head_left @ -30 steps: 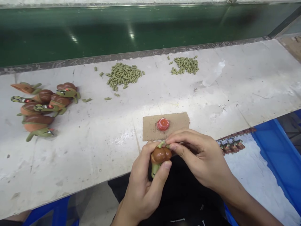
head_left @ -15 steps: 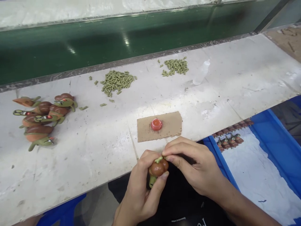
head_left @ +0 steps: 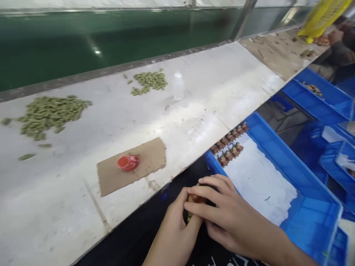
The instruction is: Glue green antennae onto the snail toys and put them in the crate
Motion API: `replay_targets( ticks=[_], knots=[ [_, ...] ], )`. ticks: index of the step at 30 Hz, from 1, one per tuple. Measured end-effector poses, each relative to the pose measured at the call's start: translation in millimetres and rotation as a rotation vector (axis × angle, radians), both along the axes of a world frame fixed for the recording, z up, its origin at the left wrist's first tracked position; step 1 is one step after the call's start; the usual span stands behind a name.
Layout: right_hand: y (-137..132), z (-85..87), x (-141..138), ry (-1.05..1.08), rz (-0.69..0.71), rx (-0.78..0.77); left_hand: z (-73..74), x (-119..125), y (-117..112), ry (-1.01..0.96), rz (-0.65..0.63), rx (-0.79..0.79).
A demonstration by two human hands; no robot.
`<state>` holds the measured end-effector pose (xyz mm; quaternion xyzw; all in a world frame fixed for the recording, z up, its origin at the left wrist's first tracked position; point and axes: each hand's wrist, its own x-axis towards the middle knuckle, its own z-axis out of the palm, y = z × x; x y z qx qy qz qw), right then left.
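Just off the front edge of the table, a small brown-and-green figurine point(head_left: 197, 199) is clasped between both hands and mostly covered by fingers. My left hand point(head_left: 177, 227) is closed around its left and lower side. From the right, my right hand point(head_left: 226, 212) curls its fingers over the figurine's top and front. On the table lies a piece of cardboard point(head_left: 151, 162) carrying a small red cap-like dish point(head_left: 128, 162).
Small green pieces form a larger pile point(head_left: 51, 114) and a smaller pile point(head_left: 151, 81), with a translucent bottle point(head_left: 178, 87) alongside. Below right, a blue crate point(head_left: 313, 207) holds rows of similar figurines point(head_left: 230, 153) on white sheeting. Beyond are more blue crates, a yellow bag point(head_left: 323, 18) and another person's arm point(head_left: 341, 51).
The view has swung right, towards the blue crate. My right hand has gone from pinching at the figurine's top with its fingertips to wrapping over it; the left still holds it.
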<state>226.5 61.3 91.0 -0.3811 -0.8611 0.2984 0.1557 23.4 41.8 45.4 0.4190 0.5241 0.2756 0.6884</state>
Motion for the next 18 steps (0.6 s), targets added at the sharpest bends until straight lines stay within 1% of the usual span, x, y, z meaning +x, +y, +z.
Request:
replay_targets(
  ticks=[1, 4, 6, 7, 8, 10, 13, 14, 16, 18],
  knots=[
    [-2.6, -4.2, 3.9, -0.027, 0.001, -0.019, -5.2, 7.7, 3.1, -0.012, -0.030, -0.014],
    [-6.6, -19.0, 16.7, -0.004, -0.080, -0.086, -19.2, 23.9, 7.4, -0.020, -0.118, -0.020],
    [-2.7, -31.5, 32.1, 0.063, -0.160, -0.136, -27.1, 28.5, 6.3, 0.029, -0.115, -0.006],
    [2.4, -39.7, 43.6, 0.104, -0.231, -0.142, -30.2, 29.4, 5.2, 0.062, -0.097, 0.006],
    [9.9, -49.5, 58.2, 0.137, -0.325, -0.132, -32.5, 29.7, 4.0, 0.098, -0.070, 0.020],
    [31.8, -74.1, 96.0, 0.159, -0.577, -0.078, -34.5, 30.0, 1.5, 0.164, -0.004, 0.063],
    [74.0, -116.2, 162.5, 0.079, -0.917, -0.031, -34.1, 30.3, -3.6, 0.256, 0.092, 0.134],
    [87.6, -129.2, 182.4, 0.044, -1.010, -0.034, -34.3, 30.2, -5.9, 0.283, 0.105, 0.153],
    [110.4, -151.3, 213.1, -0.019, -1.134, -0.054, -36.7, 28.4, -11.4, 0.329, 0.114, 0.171],
    [125.6, -167.5, 229.6, -0.070, -1.200, -0.083, -41.3, 24.1, -17.2, 0.356, 0.124, 0.161]
  ],
)
